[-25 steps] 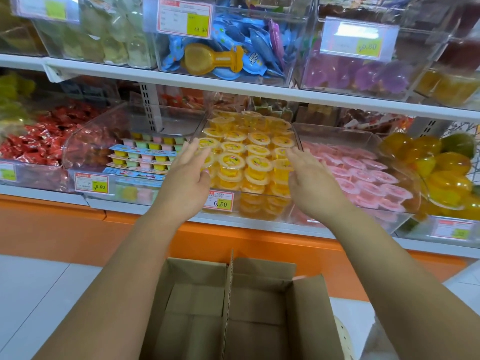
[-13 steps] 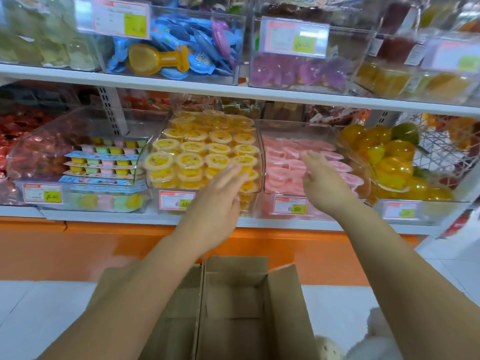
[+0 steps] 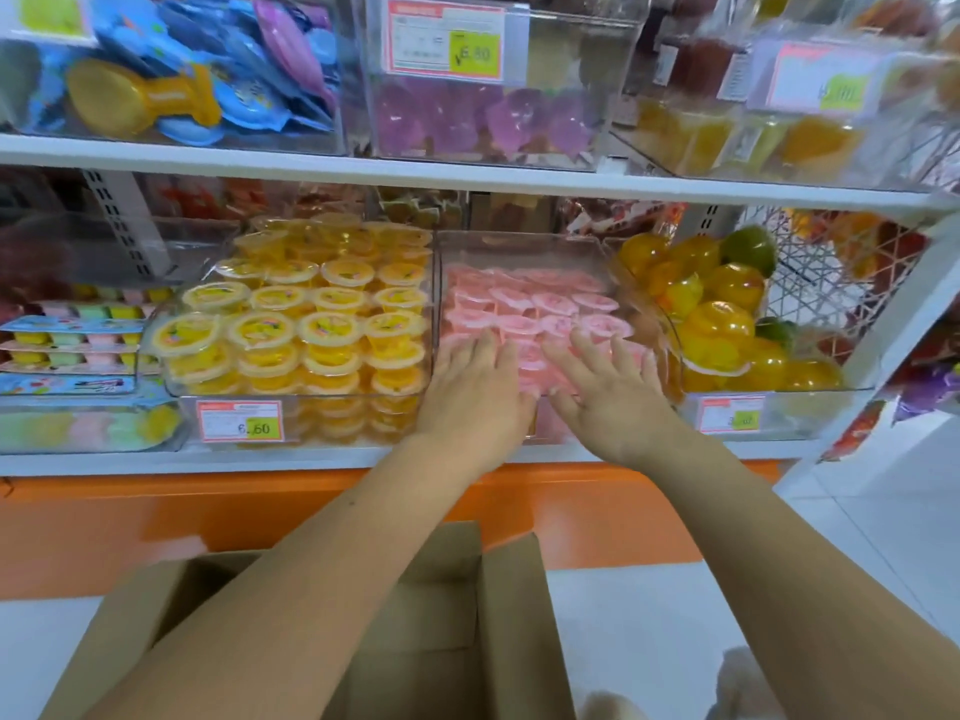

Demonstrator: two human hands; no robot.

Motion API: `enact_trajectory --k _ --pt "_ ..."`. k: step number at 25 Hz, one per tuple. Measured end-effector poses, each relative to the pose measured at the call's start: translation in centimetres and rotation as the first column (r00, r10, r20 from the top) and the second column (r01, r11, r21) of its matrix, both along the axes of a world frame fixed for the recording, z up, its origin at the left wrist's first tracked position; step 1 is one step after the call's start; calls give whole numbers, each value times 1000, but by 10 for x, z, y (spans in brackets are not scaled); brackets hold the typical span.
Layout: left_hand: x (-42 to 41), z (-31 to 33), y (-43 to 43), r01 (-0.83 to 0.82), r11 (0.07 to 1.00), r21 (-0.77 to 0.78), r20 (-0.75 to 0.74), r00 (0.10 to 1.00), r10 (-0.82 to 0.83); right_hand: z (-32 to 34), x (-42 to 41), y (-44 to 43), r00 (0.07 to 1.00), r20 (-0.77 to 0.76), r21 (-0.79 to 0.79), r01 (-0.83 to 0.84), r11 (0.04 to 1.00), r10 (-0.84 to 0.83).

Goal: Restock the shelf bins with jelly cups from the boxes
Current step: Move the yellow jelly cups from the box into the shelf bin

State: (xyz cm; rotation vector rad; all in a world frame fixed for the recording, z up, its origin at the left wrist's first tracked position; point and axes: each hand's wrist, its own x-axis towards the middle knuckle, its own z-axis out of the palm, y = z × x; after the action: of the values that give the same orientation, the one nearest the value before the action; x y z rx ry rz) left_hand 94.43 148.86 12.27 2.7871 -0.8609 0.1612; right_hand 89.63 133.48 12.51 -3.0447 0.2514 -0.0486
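Both of the person's hands are reaching into the clear bin [image 3: 519,241] on the lower shelf [image 3: 104,462]; the left hand [image 3: 475,402] is lying palm down over the front-left of that bin and the right hand [image 3: 608,407] over its front-right, just beside each other; the fingers of both are straight and spread, gripping nothing, and they seem to be resting on the pink jelly cups [image 3: 524,304], though I cannot be sure they are touching. The pink jelly cups are lying in overlapping rows inside the bin, filling it towards the back; the yellow jelly cups [image 3: 311,324] are sitting stacked in the bin touching its left side; the orange fruit jellies [image 3: 711,324] are heaped just to its right. The cardboard box [image 3: 509,641] is standing open on the floor below the bin, flaps up; the forearms are hiding part of its inside and no cups are showing in the rest.

To my eye the person is levelling the pink cups. The risk is in the pushing; the cups are lying loose and tilted, so a hard sweep forward could be sending the front ones over the low front lip and down past the box; pressing down could be denting a lid or splitting a seal; a wide sweep could be knocking the neighbouring heap.
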Motion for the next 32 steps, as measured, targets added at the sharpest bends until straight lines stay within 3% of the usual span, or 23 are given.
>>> enact_trajectory --k 3,7,14,18,25,32 --pt "-3 2 4 -1 999 49 29 1000 -1 5 3 -4 1000 -20 -7 -19 1000 19" --pt "15 14 -7 0 1000 -30 15 1000 0 18 22 -10 997 81 68 8 998 -14" --pt "53 13 -25 -25 988 152 -159 986 50 17 51 -11 996 -75 104 -48 993 56" --pt "49 15 -22 0 987 160 -241 970 39 17 49 -11 983 -165 43 -73 996 80" --pt "72 37 -33 -70 985 158 -226 969 105 29 80 -25 995 -85 84 -43 996 50" --pt "88 46 -43 -10 854 520 -169 979 114 21 104 -12 978 -155 64 -132 989 141"
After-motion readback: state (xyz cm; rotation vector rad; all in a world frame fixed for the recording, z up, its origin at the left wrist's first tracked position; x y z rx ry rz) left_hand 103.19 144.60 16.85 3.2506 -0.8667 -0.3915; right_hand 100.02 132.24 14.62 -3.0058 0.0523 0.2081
